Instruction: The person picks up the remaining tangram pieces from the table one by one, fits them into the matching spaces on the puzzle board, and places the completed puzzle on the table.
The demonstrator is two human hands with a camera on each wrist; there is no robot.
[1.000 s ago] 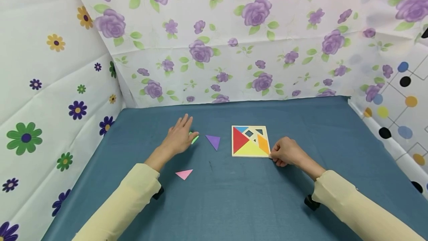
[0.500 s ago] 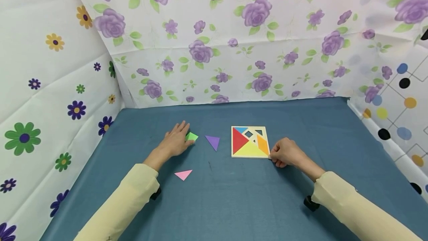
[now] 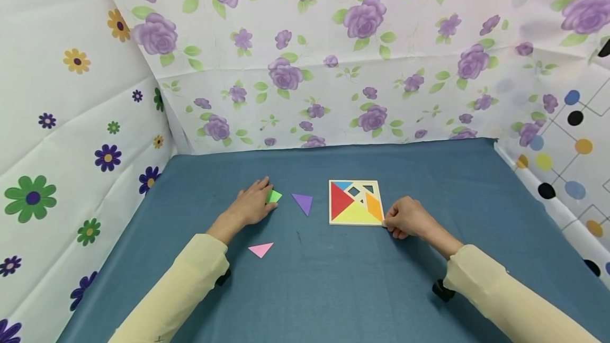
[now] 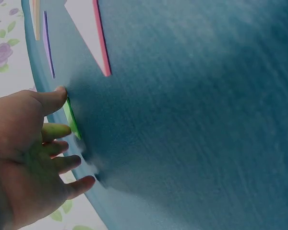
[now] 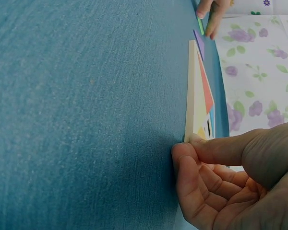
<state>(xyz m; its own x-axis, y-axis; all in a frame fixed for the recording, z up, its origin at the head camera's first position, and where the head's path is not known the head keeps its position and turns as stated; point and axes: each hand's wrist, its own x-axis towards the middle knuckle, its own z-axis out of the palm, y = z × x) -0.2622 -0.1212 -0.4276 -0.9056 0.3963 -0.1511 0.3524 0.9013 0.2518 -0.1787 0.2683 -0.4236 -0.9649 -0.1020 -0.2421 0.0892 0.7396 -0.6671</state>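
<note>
My left hand (image 3: 251,203) lies over a green puzzle piece (image 3: 274,196), which is partly covered on the cloth. In the left wrist view the thumb touches one end of the green piece (image 4: 72,120), and the loosely extended fingers are spread beside it. My right hand (image 3: 406,217) pinches the near right corner of a square wooden tangram board (image 3: 354,224) between thumb and curled fingers. The board holds red, yellow, blue and orange pieces and has several openings. A purple triangle (image 3: 303,204) lies between the left hand and the board. Closer to me is a pink triangle (image 3: 260,250).
A blue-grey cloth (image 3: 324,290) covers the table. Behind it hangs a white sheet with purple roses (image 3: 286,74). Flower-printed cloth (image 3: 95,184) borders the left side, and dotted cloth (image 3: 572,189) the right.
My left hand has come down and slightly toward me onto the green piece, its fingers now lower and more of the piece in sight. The right hand and board stay put.
</note>
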